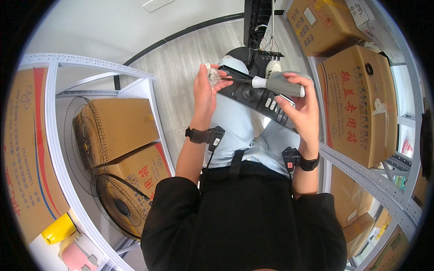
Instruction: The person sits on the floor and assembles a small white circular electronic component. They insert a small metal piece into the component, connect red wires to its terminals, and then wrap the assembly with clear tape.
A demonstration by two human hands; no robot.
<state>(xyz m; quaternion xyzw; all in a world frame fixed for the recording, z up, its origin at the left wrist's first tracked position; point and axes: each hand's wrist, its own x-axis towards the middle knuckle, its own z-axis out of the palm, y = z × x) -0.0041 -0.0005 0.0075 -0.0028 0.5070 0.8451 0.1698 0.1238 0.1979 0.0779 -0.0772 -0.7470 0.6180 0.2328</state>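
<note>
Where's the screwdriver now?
In the head view, the screwdriver is above and right of centre, held in the right hand, pointing towards the left hand.

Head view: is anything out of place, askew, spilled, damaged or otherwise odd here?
Yes, two things. Thin wires hang exposed beside the black column, rather than enclosed. The black button panel lies slanted across the person's legs, near the screwdriver in the right hand. No spill shows.

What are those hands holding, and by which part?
The right hand holds a screwdriver by its grey handle; the left hand holds a small clear piece, apparently by its edge.
</note>
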